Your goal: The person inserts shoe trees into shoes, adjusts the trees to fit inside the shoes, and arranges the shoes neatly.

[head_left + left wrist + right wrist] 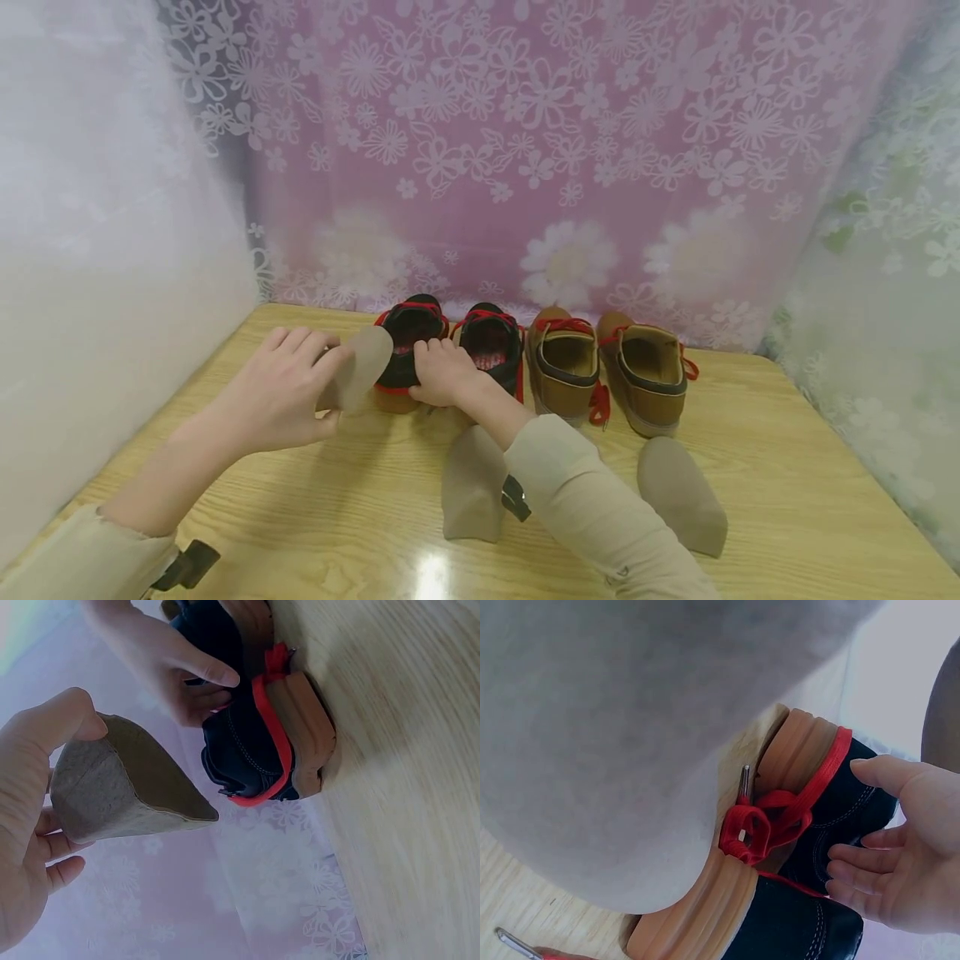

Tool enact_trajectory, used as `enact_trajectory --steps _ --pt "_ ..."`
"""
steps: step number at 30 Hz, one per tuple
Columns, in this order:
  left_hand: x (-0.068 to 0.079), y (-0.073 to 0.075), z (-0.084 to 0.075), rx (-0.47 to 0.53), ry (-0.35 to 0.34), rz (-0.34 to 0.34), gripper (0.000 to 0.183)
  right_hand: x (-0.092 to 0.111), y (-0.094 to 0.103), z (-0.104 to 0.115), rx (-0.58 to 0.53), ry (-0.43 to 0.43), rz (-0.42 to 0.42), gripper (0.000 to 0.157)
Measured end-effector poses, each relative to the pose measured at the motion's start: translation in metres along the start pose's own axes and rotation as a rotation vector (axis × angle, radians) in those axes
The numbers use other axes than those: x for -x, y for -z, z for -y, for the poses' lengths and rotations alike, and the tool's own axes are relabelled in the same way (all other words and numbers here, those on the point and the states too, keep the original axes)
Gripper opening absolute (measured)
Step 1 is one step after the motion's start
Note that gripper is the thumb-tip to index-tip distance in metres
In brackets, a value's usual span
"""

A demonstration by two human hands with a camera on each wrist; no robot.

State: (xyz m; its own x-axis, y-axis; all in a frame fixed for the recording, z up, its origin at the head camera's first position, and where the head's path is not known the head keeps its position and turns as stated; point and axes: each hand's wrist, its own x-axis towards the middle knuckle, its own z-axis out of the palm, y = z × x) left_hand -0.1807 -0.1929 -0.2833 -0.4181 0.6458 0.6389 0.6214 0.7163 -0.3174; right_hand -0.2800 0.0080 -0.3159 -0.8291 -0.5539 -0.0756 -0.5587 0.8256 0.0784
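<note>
My left hand holds a grey-brown moulded shoe insert above the table. In the left wrist view, the insert is a hollow, pulp-like shell, with the thumb on its rim and the fingers behind it. Its rounded end points toward the leftmost black shoe, which has red trim, red laces and a tan sole. My right hand is at the side of that shoe, thumb near the heel and fingers loosely bent; in the right wrist view, the hand lies against the black upper, the exact contact unclear.
A second black shoe stands beside the first, partly behind my right hand. Two brown shoes with red laces stand to the right. Two more inserts lie nearer on the wooden table. A pink floral curtain hangs behind.
</note>
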Motion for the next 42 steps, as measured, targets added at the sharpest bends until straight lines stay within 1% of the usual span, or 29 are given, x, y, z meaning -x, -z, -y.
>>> enact_trajectory --steps 5,9,13,19,23,28,33,39,42 --pt "-0.009 -0.005 0.006 0.004 0.022 0.001 0.054 0.0 -0.001 -0.002 -0.019 0.002 0.003 0.058" --pt "-0.018 -0.011 0.012 0.019 0.042 0.023 0.052 0.0 -0.001 -0.003 -0.009 0.007 -0.007 0.057" --pt "-0.024 -0.019 0.016 0.044 0.063 0.07 0.05 0.001 -0.002 -0.004 0.006 0.015 -0.014 0.056" --pt "-0.026 -0.027 0.018 0.077 0.092 0.163 0.05 0.0 -0.004 -0.004 0.022 0.035 -0.023 0.055" --pt "-0.028 -0.03 0.019 0.078 0.084 0.192 0.05 -0.001 -0.003 -0.006 0.024 0.044 -0.022 0.058" --pt "-0.03 -0.032 0.02 0.091 0.062 0.197 0.049 0.0 -0.001 -0.009 0.009 0.055 -0.022 0.059" --pt "-0.033 -0.034 0.023 0.104 0.032 0.203 0.052 0.0 0.0 -0.011 -0.004 0.053 -0.029 0.058" --pt "-0.037 -0.035 0.022 0.064 0.02 0.254 0.052 -0.001 -0.002 -0.012 -0.01 0.048 -0.026 0.06" --pt "-0.038 -0.035 0.021 0.044 0.015 0.26 0.053 -0.002 -0.003 -0.013 -0.011 0.05 -0.023 0.06"
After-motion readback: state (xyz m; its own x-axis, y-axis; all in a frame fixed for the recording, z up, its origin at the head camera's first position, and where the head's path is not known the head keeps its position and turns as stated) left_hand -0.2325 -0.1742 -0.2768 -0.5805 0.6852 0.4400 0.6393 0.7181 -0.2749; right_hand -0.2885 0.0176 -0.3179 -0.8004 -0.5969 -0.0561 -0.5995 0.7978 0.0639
